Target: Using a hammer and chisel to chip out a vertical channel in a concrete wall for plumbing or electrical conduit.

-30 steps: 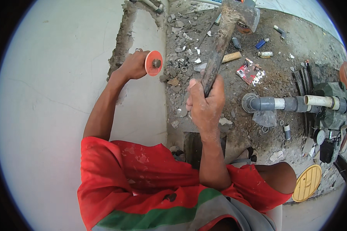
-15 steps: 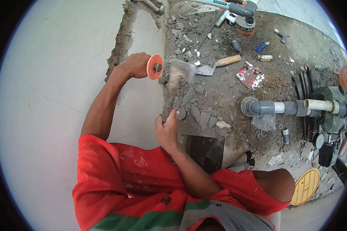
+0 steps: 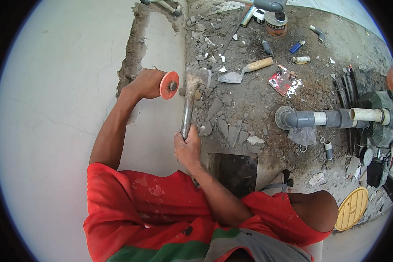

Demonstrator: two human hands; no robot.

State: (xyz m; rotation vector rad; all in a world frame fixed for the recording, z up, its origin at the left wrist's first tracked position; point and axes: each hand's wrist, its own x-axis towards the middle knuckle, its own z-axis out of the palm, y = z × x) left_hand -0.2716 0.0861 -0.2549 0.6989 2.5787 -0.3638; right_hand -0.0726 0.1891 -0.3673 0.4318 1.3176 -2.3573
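Note:
My left hand (image 3: 147,83) is closed round a chisel (image 3: 173,85) with an orange disc guard, held sideways against the wall. Its tip is hidden behind the hand, by the rough channel (image 3: 133,56) cut in the plaster. In my right hand (image 3: 188,149) is a hammer (image 3: 188,112), gripped low on its metal-looking handle. The slightly blurred hammer head stands just right of the chisel's struck end, with a small gap between them.
Rubble and broken plaster cover the floor right of the wall. On it lie a trowel (image 3: 249,70), a tin (image 3: 276,24) and a torn red packet (image 3: 284,81). A grey pipe (image 3: 303,118) leads to a pump (image 3: 377,118). A dark square opening (image 3: 232,174) is near my right forearm.
My left hand and the chisel have shifted slightly down and left in the view. The hammer head has swung left, nearer to the chisel's end.

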